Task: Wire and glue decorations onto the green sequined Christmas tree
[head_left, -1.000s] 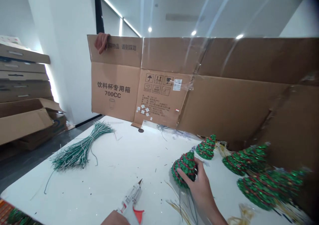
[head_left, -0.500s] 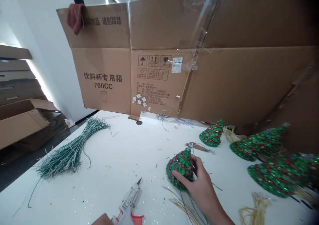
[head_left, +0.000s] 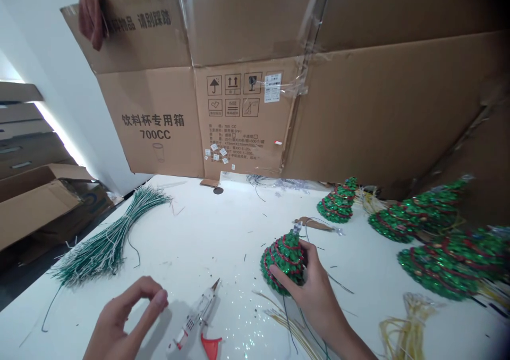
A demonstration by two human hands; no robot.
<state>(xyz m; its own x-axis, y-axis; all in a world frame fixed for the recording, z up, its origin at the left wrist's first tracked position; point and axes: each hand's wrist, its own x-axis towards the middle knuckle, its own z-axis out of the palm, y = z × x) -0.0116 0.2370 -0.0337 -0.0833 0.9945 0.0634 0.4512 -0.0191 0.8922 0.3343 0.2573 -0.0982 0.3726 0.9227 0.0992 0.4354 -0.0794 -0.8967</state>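
Note:
My right hand (head_left: 314, 285) is closed round a small green tinsel Christmas tree (head_left: 282, 261) with red garland and a clear, shiny topper. The tree stands almost upright, tilted slightly; dark wires trail from under its base. A white hot glue gun (head_left: 195, 317) with a red trigger lies on the table, its nozzle pointing away from me. Left of it, my left hand (head_left: 127, 317) hovers apart from the gun. Its thumb and index fingertips come together, and nothing shows between them.
A bundle of green wire stems (head_left: 115, 237) lies at the left. Several similar trees (head_left: 418, 211) line the right side, near yellowish wire bundles (head_left: 408, 325). A tall cardboard sheet (head_left: 239, 120) walls off the back of the white table (head_left: 199, 232). Open cartons (head_left: 35, 200) stand far left.
My left hand has let go of the glue gun, leaving it on the table, and has come up to its left. My right hand still holds the tree. The view has shifted slightly.

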